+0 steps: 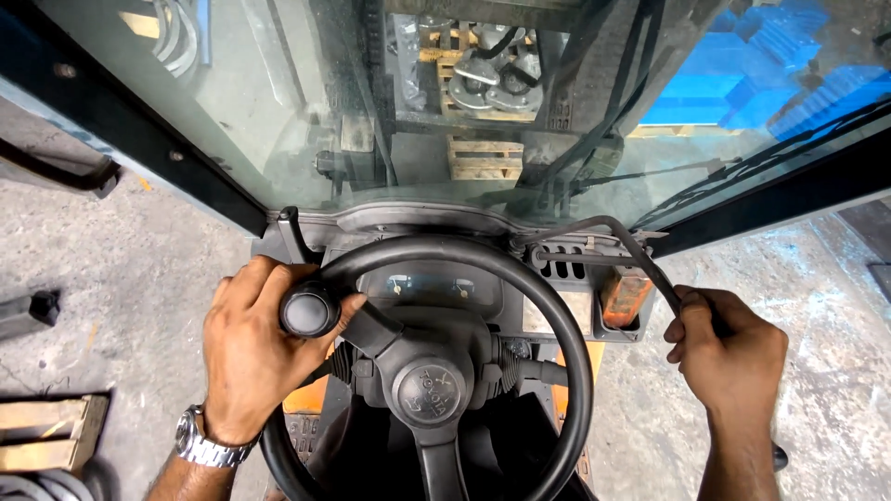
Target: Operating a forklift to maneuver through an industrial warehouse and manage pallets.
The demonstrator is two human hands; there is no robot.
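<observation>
A glass windshield [306, 102] fills the upper half of the frame, set between dark cab pillars; through it show a forklift mast, a wooden pallet [484, 158] at upper centre carrying grey metal parts, and blue stacked material [770, 74] at the upper right. A stained concrete floor [121, 278] spreads down both sides of the cab, with part of another wooden pallet [51, 431] at the lower left edge.

A black steering wheel [557, 306] takes up the lower centre of the frame, its round hub just below the middle. Behind its upper rim sits a small instrument cluster [432, 286] with two dials, and to the right of that a vented panel above an orange box-shaped fitting [626, 297].

The left hand [251, 348], with a metal wristwatch [200, 443] on its wrist, is clenched around the black spinner knob [309, 313] fixed to the wheel's left rim, at centre left of the frame.

The right hand [729, 348] is closed around the lower end of a thin bent grey lever [640, 250], which rises from the fist at centre right and curves left toward the dashboard top.
</observation>
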